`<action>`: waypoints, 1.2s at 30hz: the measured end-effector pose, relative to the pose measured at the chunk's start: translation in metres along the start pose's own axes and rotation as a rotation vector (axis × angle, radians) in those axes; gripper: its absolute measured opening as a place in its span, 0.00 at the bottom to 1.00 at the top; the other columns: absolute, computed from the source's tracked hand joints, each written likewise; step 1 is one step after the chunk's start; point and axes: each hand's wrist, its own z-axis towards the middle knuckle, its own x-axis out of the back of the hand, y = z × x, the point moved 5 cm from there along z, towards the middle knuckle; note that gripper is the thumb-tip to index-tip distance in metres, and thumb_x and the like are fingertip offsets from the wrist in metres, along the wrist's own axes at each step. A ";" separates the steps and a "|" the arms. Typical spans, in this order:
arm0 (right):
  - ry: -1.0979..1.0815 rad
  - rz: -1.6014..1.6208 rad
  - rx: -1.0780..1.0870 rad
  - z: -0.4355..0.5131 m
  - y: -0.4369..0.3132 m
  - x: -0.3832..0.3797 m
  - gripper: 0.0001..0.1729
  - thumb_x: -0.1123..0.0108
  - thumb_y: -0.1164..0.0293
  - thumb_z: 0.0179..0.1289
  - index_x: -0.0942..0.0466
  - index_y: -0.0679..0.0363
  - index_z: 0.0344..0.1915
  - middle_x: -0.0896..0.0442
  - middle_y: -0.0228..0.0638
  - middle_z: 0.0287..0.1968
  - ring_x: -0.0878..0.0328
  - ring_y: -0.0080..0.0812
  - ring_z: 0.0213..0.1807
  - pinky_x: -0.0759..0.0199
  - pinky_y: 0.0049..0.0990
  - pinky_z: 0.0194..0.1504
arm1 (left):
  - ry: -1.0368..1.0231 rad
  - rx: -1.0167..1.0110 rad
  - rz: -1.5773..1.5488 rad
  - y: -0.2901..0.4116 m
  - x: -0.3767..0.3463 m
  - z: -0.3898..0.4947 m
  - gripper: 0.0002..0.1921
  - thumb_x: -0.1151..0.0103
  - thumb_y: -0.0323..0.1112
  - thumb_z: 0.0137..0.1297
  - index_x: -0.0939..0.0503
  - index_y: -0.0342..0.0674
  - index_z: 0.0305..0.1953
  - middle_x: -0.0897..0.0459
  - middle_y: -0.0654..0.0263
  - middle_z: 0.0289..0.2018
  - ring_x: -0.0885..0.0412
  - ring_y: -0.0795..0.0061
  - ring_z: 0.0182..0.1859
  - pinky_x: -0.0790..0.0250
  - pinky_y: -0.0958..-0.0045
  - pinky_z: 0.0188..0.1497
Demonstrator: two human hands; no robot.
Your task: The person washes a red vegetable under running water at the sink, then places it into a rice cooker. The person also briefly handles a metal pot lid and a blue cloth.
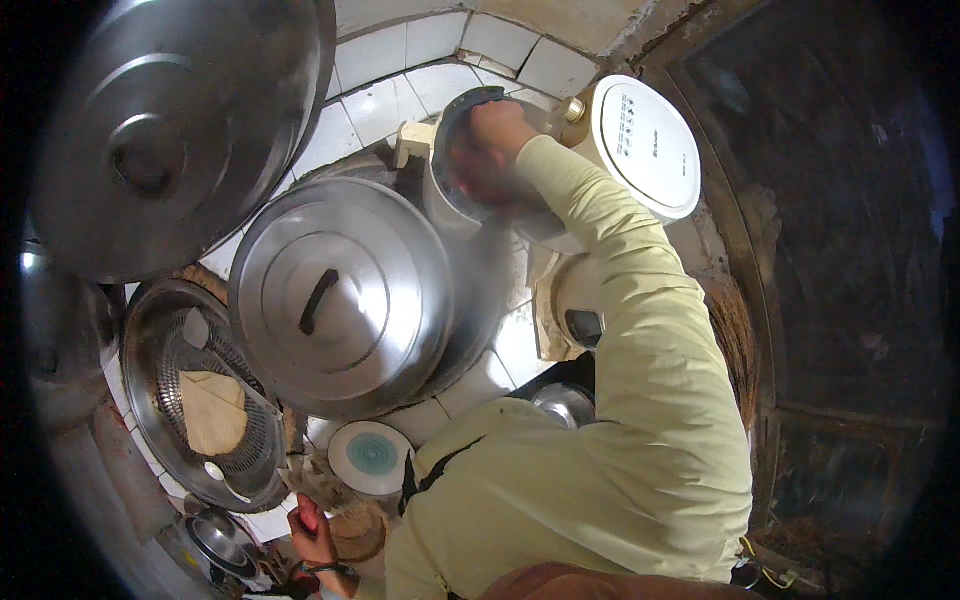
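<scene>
My right hand (501, 127), in a pale yellow sleeve, reaches into the dark inside of a drawer with a beige handle (417, 141), which looks like an air fryer's. Its fingers and a blurred reddish patch below it are unclear, so I cannot tell what it grips. Right beside the drawer stands a white appliance (652, 142), likely the air fryer body, with a gold knob (574, 110) and printed icons. Down at the lower left, my left hand (310, 526) is raised with its fingers curled, a dark band at the wrist. Whether it holds anything is unclear.
A large lidded metal pot (345, 300) stands on white tiles, with a bigger metal lid (172, 150) beyond. To the left, a metal basin (142, 420) holds a perforated tray with folded flatbread (214, 412). Nearby are a plate (373, 457), metal bowls (221, 538) and a broom (731, 337).
</scene>
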 end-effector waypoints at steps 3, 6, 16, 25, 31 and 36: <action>-0.024 -0.017 0.095 -0.007 -0.001 -0.001 0.16 0.44 0.62 0.58 0.14 0.52 0.42 0.15 0.39 0.46 0.15 0.41 0.46 0.23 0.39 0.43 | 0.031 -0.006 0.034 0.009 -0.001 0.007 0.21 0.37 0.39 0.59 0.28 0.32 0.49 0.20 0.53 0.37 0.23 0.64 0.41 0.31 0.65 0.49; 0.042 -0.076 0.021 0.002 -0.004 -0.014 0.15 0.44 0.62 0.59 0.14 0.51 0.42 0.14 0.37 0.45 0.15 0.39 0.44 0.21 0.40 0.40 | 0.017 -0.048 0.010 0.011 -0.004 0.023 0.22 0.37 0.39 0.59 0.28 0.32 0.49 0.20 0.52 0.38 0.23 0.63 0.42 0.31 0.64 0.50; -0.034 -0.016 -0.001 -0.024 -0.015 -0.016 0.25 0.47 0.47 0.62 0.17 0.51 0.48 0.19 0.38 0.53 0.25 0.43 0.57 0.33 0.46 0.53 | -0.011 -0.129 0.045 0.051 0.002 0.039 0.21 0.39 0.32 0.57 0.29 0.30 0.51 0.20 0.55 0.41 0.22 0.65 0.43 0.32 0.67 0.52; 0.029 -0.036 -0.021 -0.027 -0.026 -0.024 0.21 0.49 0.55 0.65 0.19 0.47 0.53 0.23 0.39 0.59 0.37 0.45 0.65 0.49 0.46 0.64 | 0.026 -0.160 -0.015 0.050 -0.004 0.039 0.20 0.39 0.31 0.58 0.29 0.30 0.51 0.20 0.56 0.41 0.23 0.67 0.44 0.33 0.69 0.53; 0.166 0.000 -0.024 -0.030 -0.024 -0.021 0.19 0.49 0.57 0.64 0.17 0.47 0.50 0.22 0.39 0.56 0.35 0.44 0.62 0.49 0.50 0.64 | 0.007 -0.179 0.009 0.072 -0.014 0.035 0.22 0.39 0.30 0.58 0.30 0.30 0.53 0.21 0.57 0.41 0.24 0.70 0.44 0.33 0.69 0.54; 0.129 -0.017 -0.027 -0.027 -0.029 -0.027 0.19 0.50 0.58 0.64 0.17 0.49 0.49 0.21 0.38 0.56 0.34 0.44 0.61 0.51 0.51 0.64 | 0.042 -0.188 0.048 0.064 -0.012 0.030 0.22 0.38 0.33 0.58 0.31 0.31 0.52 0.23 0.58 0.45 0.25 0.68 0.48 0.34 0.68 0.56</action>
